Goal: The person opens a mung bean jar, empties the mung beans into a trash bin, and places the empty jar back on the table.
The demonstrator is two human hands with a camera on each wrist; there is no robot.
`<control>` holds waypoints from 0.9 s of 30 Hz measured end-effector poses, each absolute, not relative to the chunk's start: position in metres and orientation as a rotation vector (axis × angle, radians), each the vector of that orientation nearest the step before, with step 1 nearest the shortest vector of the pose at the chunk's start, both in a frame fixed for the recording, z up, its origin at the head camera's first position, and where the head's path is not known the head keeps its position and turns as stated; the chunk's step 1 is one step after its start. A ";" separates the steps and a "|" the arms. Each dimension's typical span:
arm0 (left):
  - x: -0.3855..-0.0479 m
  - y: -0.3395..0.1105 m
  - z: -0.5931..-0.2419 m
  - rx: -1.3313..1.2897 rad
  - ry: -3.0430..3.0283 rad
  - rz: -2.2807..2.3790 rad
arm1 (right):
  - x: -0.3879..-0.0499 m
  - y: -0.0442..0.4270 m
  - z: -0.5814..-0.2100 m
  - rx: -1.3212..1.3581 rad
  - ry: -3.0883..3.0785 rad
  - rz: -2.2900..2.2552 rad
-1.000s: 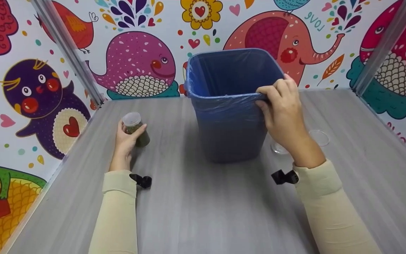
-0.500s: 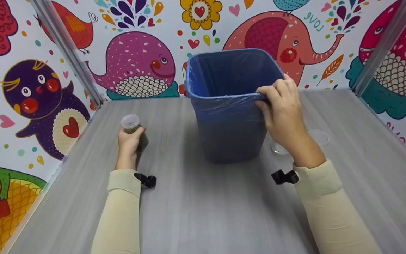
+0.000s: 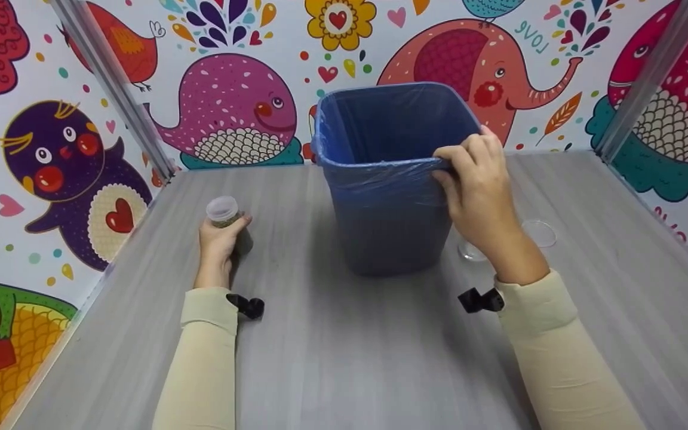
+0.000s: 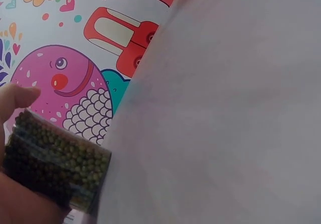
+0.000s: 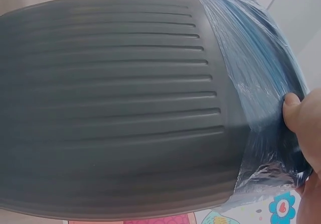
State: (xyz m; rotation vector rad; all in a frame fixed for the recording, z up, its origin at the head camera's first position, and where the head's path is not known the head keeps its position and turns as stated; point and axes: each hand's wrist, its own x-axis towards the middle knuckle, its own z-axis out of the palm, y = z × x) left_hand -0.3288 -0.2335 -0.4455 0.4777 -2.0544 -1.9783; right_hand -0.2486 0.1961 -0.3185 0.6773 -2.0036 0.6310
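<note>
A dark bin [image 3: 392, 227] with a blue plastic liner folded over its rim stands at the middle back of the table. My right hand [image 3: 480, 191] grips the bin's front right rim, with the thumb outside on the liner [image 5: 256, 83]. At the left, my left hand [image 3: 218, 245] holds a clear jar [image 3: 223, 209] with a whitish top, upright at the table. Small green beans [image 4: 60, 158] fill the jar's lower part in the left wrist view. Whether the jar's base touches the table I cannot tell.
Behind my right wrist, a clear round container [image 3: 470, 251] stands on the table [image 3: 332, 358], partly hidden by the hand. A clear ring-like disc [image 3: 539, 233] lies to its right. Patterned walls with metal posts [image 3: 117, 89] close off the back and sides.
My left hand has shifted slightly toward me and turned a little around the jar, whose top sits slightly lower in the view. The right hand and the bin have stayed in place.
</note>
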 end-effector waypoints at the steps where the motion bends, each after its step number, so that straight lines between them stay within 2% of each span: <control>1: -0.329 -0.233 -0.445 0.469 -2.060 -1.975 | -0.248 0.196 -0.319 0.673 -2.004 0.634; 12: -0.329 -0.221 -0.441 0.409 -2.107 -1.995 | -0.249 0.193 -0.320 0.673 -1.931 0.698; 22: -0.324 -0.203 -0.422 0.410 -2.169 -2.019 | -0.251 0.192 -0.322 0.656 -1.928 0.704; 27: -0.315 -0.191 -0.413 0.331 -2.197 -2.033 | -0.250 0.191 -0.322 0.647 -1.940 0.698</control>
